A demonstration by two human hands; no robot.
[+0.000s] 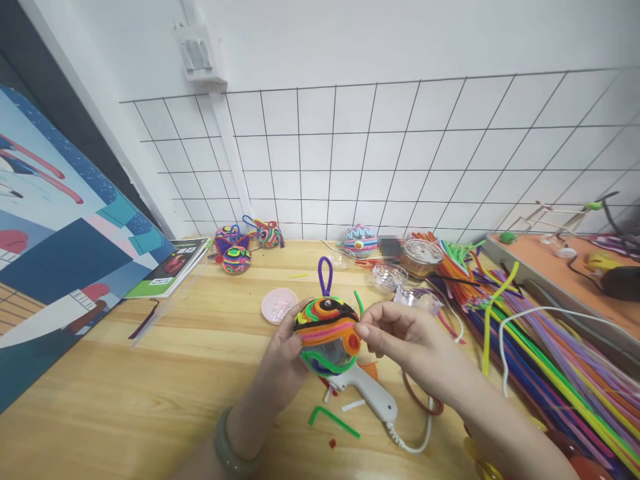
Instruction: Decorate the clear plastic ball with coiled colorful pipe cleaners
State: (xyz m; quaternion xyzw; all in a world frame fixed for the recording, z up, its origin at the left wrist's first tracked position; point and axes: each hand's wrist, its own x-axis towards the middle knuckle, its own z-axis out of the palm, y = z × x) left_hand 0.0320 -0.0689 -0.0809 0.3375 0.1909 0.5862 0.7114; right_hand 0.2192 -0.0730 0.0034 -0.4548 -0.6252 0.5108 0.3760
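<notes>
My left hand [283, 357] is wrapped round a clear ball decorated with pipe cleaners [327, 333]. Bands of orange, pink, black and green cover much of it, and a purple loop [325, 275] stands on top. At the ball's right side, the thumb and forefinger of my right hand [393, 328] are pinched together beside an orange and red coil [353, 343]. A green pipe cleaner [359, 303] rises by those fingertips; whether they grip it, I cannot make out. Below the ball a white glue gun [373, 393] lies on the table.
Bundles of pipe cleaners [560, 373] fill the right side, beside an orange-topped box [565, 267]. A pink dish [273, 313] of small beads sits behind my left hand. Finished balls [237, 259] stand at the back left near magazines [173, 267]. A bent green piece [335, 421] lies in front.
</notes>
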